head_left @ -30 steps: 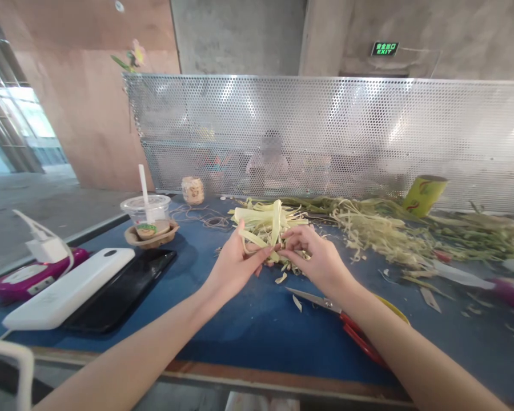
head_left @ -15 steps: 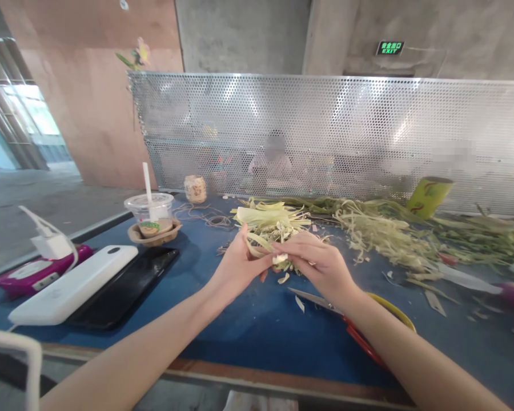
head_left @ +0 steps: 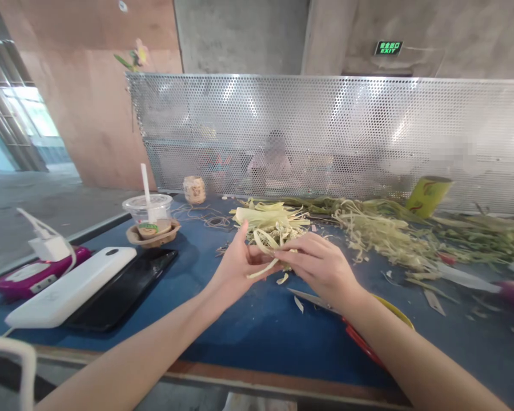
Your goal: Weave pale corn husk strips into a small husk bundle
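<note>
A pale green plant strip (head_left: 262, 240) curves in a loop between my two hands. My right hand (head_left: 321, 260) pinches it between thumb and fingers. My left hand (head_left: 240, 260) has its thumb raised and its fingers apart under the strip, whose lower end lies across the palm side; whether the fingers grip anything is hidden. Behind the hands lies a pile of pale leaves and strips (head_left: 268, 216). Scissors (head_left: 362, 342) with red and yellow handles rest partly under my right forearm. A small pale scrap (head_left: 298, 304) lies near the blade.
At left are a plastic cup (head_left: 148, 208) with a straw, a white power bank (head_left: 72, 285), a black phone (head_left: 124, 291) and a purple power strip (head_left: 43, 274). Plant fibres (head_left: 381, 234) and a yellow-green cylinder (head_left: 429, 197) lie right. A perforated metal screen (head_left: 325, 131) stands behind.
The strip now forms an open loop with a loose end toward my left palm. My left thumb has lifted away from the right fingers, and the white piece between them no longer shows.
</note>
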Motion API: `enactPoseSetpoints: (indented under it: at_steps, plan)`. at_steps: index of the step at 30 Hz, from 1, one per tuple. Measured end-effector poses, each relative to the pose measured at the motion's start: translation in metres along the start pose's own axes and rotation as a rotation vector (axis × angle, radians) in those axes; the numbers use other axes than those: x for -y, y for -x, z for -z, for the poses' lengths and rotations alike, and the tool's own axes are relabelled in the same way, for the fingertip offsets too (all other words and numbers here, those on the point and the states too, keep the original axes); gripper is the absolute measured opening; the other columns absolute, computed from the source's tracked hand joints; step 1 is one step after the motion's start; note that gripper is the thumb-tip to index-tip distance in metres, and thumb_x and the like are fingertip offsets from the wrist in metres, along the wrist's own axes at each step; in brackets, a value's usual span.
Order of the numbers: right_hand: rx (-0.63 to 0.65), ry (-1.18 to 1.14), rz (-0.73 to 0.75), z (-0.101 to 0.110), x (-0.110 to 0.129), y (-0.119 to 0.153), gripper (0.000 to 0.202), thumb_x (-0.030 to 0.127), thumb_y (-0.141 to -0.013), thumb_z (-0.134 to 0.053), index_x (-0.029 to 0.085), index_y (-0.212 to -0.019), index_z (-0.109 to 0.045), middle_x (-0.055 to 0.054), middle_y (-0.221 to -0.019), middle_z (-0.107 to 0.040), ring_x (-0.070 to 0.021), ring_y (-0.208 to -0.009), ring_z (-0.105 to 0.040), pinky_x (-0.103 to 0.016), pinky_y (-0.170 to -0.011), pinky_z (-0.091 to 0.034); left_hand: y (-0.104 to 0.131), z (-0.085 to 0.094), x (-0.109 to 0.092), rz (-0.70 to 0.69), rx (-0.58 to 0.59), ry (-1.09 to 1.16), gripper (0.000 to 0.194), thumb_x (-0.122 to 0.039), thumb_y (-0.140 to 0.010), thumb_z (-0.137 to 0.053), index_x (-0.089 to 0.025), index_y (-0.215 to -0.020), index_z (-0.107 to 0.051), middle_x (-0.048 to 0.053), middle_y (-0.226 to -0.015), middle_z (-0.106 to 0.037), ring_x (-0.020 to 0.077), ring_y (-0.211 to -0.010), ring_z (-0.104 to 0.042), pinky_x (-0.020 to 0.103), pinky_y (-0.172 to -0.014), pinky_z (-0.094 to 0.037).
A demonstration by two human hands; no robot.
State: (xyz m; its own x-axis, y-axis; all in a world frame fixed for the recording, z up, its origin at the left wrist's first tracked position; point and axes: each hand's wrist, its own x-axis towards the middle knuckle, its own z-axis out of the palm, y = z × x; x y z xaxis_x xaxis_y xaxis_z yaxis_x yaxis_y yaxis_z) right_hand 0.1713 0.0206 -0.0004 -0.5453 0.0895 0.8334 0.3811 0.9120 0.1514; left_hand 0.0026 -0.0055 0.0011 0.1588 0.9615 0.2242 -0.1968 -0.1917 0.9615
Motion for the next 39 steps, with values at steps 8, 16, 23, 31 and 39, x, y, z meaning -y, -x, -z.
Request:
enactPoseSetpoints:
  at_steps: [8,16,23,31,39]
  plan:
    - [0.061,0.189,0.032,0.004,-0.002,0.003,0.021,0.013,-0.085,-0.049,0.017,-0.096,-0.067,-0.006,-0.081,-0.065,-0.0149,-0.072,-0.056,-0.026,-0.063,-0.047,0.009,-0.004,-0.006,0.048,-0.03,-0.092,0.118,-0.016,-0.062,-0.075,-0.017,-0.141,0.013,-0.001,-0.072,-0.067,0.0089,-0.057,-0.056,0.021,-0.056,-0.043]
    - [0.021,-0.09,-0.246,0.004,0.0,-0.003,0.019,0.015,-0.084,-0.05,0.018,-0.089,-0.068,-0.005,-0.083,-0.064,-0.0139,-0.076,-0.06,-0.026,-0.068,-0.05,0.009,-0.004,-0.009,0.0,-0.057,-0.273,0.097,-0.026,-0.076,-0.062,-0.012,-0.142,0.008,-0.006,-0.053,-0.056,0.0087,-0.05,-0.049,0.021,-0.052,-0.038]
    - [0.094,-0.168,-0.434,-0.004,0.003,-0.003,0.013,0.025,-0.075,-0.065,0.021,-0.087,-0.069,-0.006,-0.087,-0.057,-0.0185,-0.084,-0.056,-0.035,-0.075,-0.049,0.01,-0.005,-0.003,0.043,0.025,-0.272,0.099,-0.017,-0.075,-0.06,-0.017,-0.142,0.013,-0.003,-0.065,-0.063,0.0085,-0.053,-0.05,0.023,-0.054,-0.041]
    - [-0.056,-0.15,-0.238,0.002,0.0,-0.006,0.012,0.013,-0.08,-0.058,0.022,-0.077,-0.067,-0.006,-0.097,-0.06,-0.0182,-0.087,-0.053,-0.036,-0.077,-0.045,0.01,-0.01,-0.005,0.109,0.035,-0.125,0.102,-0.016,-0.066,-0.068,-0.016,-0.143,-0.002,-0.003,-0.067,-0.065,0.0081,-0.052,-0.053,0.021,-0.051,-0.041]
    - [0.128,-0.199,0.103,0.013,-0.002,-0.006,0.017,0.011,-0.085,-0.053,0.02,-0.095,-0.065,-0.003,-0.095,-0.069,-0.0135,-0.081,-0.056,-0.031,-0.075,-0.045,0.008,-0.005,0.002,0.15,0.06,-0.068,0.1,-0.009,-0.058,-0.07,-0.015,-0.142,-0.015,-0.003,-0.067,-0.062,0.0083,-0.052,-0.051,0.024,-0.054,-0.038]
